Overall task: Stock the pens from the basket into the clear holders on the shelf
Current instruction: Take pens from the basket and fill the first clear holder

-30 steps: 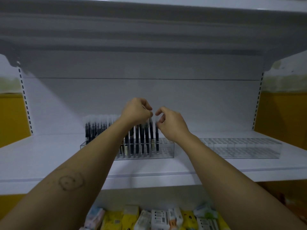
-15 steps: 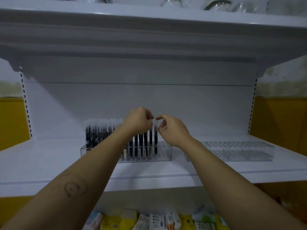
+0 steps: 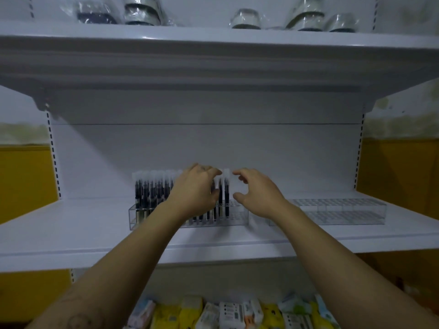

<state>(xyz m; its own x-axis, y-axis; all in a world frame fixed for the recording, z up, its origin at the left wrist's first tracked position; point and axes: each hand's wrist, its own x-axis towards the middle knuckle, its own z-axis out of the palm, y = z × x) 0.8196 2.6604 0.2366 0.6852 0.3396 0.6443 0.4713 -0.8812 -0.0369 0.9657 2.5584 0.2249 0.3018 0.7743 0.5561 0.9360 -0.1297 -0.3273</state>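
Observation:
A clear holder (image 3: 237,218) stands on the white shelf (image 3: 71,229), its left and middle slots filled with several upright dark pens (image 3: 152,193) with white caps. My left hand (image 3: 194,193) is curled around the tops of pens near the holder's middle, with finger and thumb closed over them. My right hand (image 3: 257,193) hovers just right of the last pens (image 3: 224,193), fingers spread and holding nothing. A second clear holder (image 3: 339,210) with no pens in it stands further right. The basket is out of view.
An upper shelf (image 3: 213,41) carries wrapped glassware (image 3: 247,19) overhead. Below the pen shelf lie several small yellow and white packets (image 3: 228,312). Yellow walls (image 3: 23,181) flank the shelf unit on both sides.
My right hand has let go of the pen top, opened and drawn a little to the right. My left hand stays on the pens. The view has tilted up, showing the upper shelf.

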